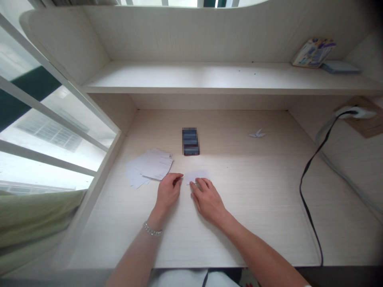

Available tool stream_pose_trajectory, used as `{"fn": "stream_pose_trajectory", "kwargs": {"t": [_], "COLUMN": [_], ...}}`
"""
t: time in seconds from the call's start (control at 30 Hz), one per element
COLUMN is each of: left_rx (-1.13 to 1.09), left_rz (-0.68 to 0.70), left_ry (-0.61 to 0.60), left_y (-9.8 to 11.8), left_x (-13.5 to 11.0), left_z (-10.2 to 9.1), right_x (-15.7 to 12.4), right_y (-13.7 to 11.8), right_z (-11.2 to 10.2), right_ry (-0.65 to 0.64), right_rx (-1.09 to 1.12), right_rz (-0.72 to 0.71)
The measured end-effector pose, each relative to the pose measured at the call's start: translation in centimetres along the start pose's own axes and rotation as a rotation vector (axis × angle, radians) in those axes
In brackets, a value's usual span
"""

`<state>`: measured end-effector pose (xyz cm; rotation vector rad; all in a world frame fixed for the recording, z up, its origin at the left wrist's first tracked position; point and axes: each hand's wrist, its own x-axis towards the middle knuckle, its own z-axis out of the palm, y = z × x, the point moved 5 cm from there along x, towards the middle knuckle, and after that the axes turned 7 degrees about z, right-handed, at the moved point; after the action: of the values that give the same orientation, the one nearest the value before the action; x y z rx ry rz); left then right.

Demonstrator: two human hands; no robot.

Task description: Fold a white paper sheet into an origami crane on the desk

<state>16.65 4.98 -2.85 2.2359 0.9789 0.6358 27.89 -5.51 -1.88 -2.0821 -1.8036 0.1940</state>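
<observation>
A small white sheet of paper (198,175) lies flat on the pale wooden desk (245,207). My right hand (206,199) rests on its near edge, fingers stretched out and pressing down on it. My left hand (168,190) sits just left of the sheet with fingers curled loosely, fingertips close to the paper's left edge; nothing shows inside it. A fanned stack of white papers (149,166) lies left of my left hand. A dark phone (190,141) lies beyond the sheet.
A small folded white paper figure (257,134) sits far right on the desk. A black cable (311,187) runs from a wall plug (356,113) down the right side. A shelf (227,77) above holds books (314,52). A window frame (54,115) borders the left.
</observation>
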Motion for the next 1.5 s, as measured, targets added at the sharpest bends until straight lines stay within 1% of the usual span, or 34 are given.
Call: {"fn": "stream_pose_trajectory", "kwargs": {"t": [0.07, 0.17, 0.3, 0.4, 0.47, 0.67, 0.77, 1.03, 1.1, 1.17, 1.23, 1.37, 1.5], "left_rx": [0.013, 0.098, 0.181, 0.206, 0.210, 0.209, 0.211, 0.201, 0.198, 0.196, 0.195, 0.186, 0.187], "left_rz": [-0.017, 0.030, 0.119, 0.129, 0.133, 0.144, 0.148, 0.153, 0.150, 0.149, 0.149, 0.152, 0.134], "left_ry": [0.036, 0.055, 0.010, -0.004, -0.005, 0.003, 0.000, -0.002, 0.003, 0.004, 0.004, -0.005, -0.008], "left_y": [0.1, 1.1, 2.2, 2.3, 2.2, 2.2, 2.3, 2.3, 2.2, 2.2, 2.1, 2.2, 2.3], "left_x": [-0.1, -0.3, -0.4, -0.5, -0.4, -0.3, -0.3, -0.4, -0.4, -0.4, -0.4, -0.4, -0.4], "left_z": [-0.1, 0.4, 1.5, 1.7, 1.6, 1.5, 1.5, 1.5, 1.5, 1.5, 1.6, 1.5, 1.5], "right_x": [0.0, -0.1, 0.0, -0.2, -0.6, -1.9, -2.0, -2.0, -2.0, -1.8, -1.7, -1.4, -1.3], "right_y": [0.0, 0.0, 0.0, 0.2, 0.8, 3.9, 4.1, 4.5, 4.2, 3.4, 2.0, 0.1, -0.4], "right_z": [0.0, 0.1, 0.3, 0.3, 0.2, -0.7, -0.7, -0.9, -1.1, -1.3, -1.1, -0.1, 0.8], "right_ry": [0.008, 0.022, 0.020, 0.009, 0.005, -0.043, -0.046, 0.010, 0.025, 0.058, 0.066, 0.023, -0.020], "right_rx": [0.005, 0.007, -0.007, -0.031, -0.060, -0.177, -0.195, -0.211, -0.213, -0.207, -0.171, -0.096, -0.041], "right_rz": [0.001, -0.004, -0.001, -0.003, 0.005, 0.142, 0.162, 0.192, 0.200, 0.210, 0.166, 0.082, 0.037]}}
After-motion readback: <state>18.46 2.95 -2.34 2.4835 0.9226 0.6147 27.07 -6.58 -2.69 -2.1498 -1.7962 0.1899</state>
